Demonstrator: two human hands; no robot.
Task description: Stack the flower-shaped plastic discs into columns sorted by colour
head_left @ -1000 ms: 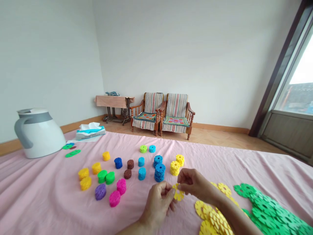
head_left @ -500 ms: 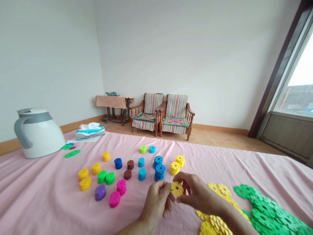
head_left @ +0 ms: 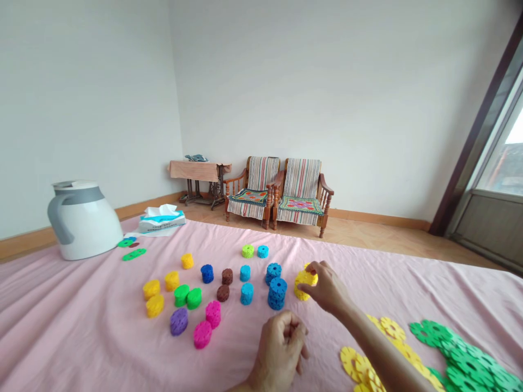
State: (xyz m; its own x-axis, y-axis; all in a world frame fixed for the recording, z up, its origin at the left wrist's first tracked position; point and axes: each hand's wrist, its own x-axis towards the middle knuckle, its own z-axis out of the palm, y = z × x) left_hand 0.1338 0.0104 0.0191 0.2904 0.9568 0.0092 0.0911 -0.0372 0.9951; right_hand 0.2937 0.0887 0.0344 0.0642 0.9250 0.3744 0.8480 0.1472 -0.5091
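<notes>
My right hand reaches to a stack of yellow notched discs, its thumb and fingers closed around a yellow disc at the top. How many discs it grips is hidden. Nearer to me, my left hand hangs over the cloth with curled fingers; whatever they may hold is out of sight. Just left of the yellow stack stand two blue disc stacks. Loose yellow discs lie in a heap below my right forearm.
A pile of green discs covers the right front of the pink cloth. Several short stacks in other colours, such as a purple stack, stand left of centre. A white jug and a tissue box are at the far left.
My right hand has moved forward from beside my left hand to the yellow stack, bringing the yellow disc along. The left hand has lowered slightly. The view has shifted a little rightward.
</notes>
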